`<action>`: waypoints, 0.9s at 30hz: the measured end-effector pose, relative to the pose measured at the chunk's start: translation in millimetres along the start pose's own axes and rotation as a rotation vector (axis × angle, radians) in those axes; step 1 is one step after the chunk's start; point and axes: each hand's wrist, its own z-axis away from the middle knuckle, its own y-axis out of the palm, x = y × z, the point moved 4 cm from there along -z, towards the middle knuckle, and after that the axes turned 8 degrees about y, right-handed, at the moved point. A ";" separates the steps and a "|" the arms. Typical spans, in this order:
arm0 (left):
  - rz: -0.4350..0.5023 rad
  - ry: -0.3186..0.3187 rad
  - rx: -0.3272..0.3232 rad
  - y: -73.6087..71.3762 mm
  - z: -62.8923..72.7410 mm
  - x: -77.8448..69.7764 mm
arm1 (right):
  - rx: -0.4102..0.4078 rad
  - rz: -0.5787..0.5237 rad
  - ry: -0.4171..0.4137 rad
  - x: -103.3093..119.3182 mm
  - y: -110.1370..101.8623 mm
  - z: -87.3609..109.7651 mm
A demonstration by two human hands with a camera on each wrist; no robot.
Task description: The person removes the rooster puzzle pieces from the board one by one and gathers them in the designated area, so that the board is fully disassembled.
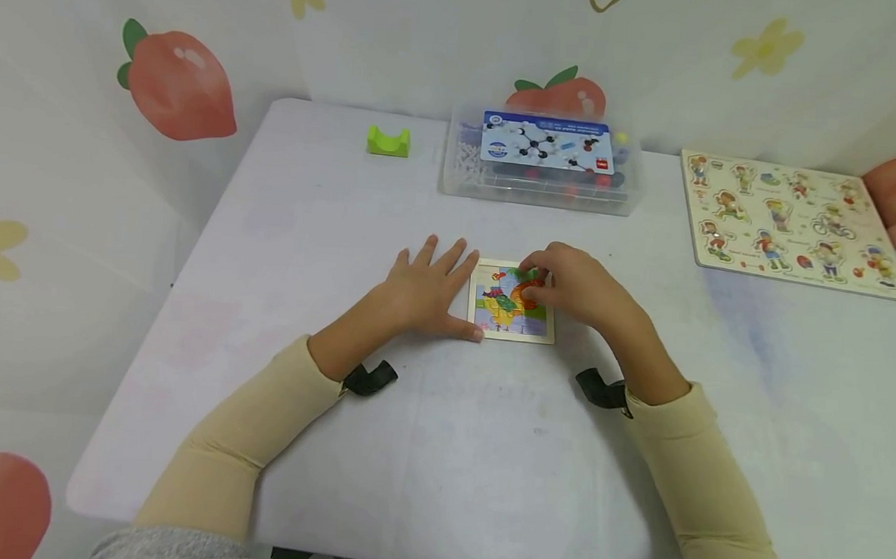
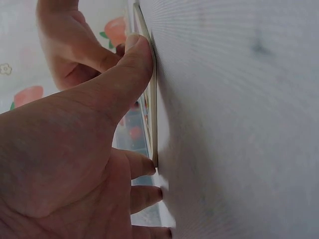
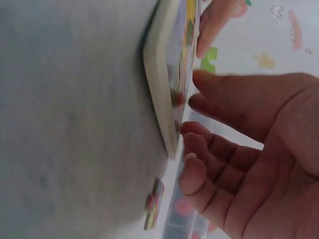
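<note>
A small square jigsaw puzzle [image 1: 501, 303] in a pale wooden frame lies flat on the table, its picture bright with yellow, green and orange-red. My left hand [image 1: 431, 295] spreads its fingers along the left edge, and the thumb rests on the front left corner. Above the right part of the picture, my right hand [image 1: 578, 289] bends its fingers down, thumb and index close together at a green and red puzzle piece [image 3: 178, 97]. The fingertips partly hide that piece. Beyond the frame, a small colourful piece [image 3: 153, 205] lies on the table in the right wrist view.
A clear plastic case [image 1: 542, 188] with a blue and white molecule card stands at the back. Left of it sits a green notched block [image 1: 389, 142]. A wooden board with printed figures [image 1: 796, 224] lies at the back right. Each sleeve cuff has a black strap beside it.
</note>
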 end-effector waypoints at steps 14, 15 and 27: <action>-0.011 -0.007 0.019 1.0 -0.6 1.7 | -0.028 0.021 -0.071 10.3 10.1 -0.6; -0.010 -0.008 0.021 1.0 -0.3 1.7 | -0.027 0.010 -0.067 10.4 10.6 -1.3; -0.011 0.001 0.004 0.6 -0.5 1.7 | -0.040 -0.048 -0.058 10.7 10.6 -3.4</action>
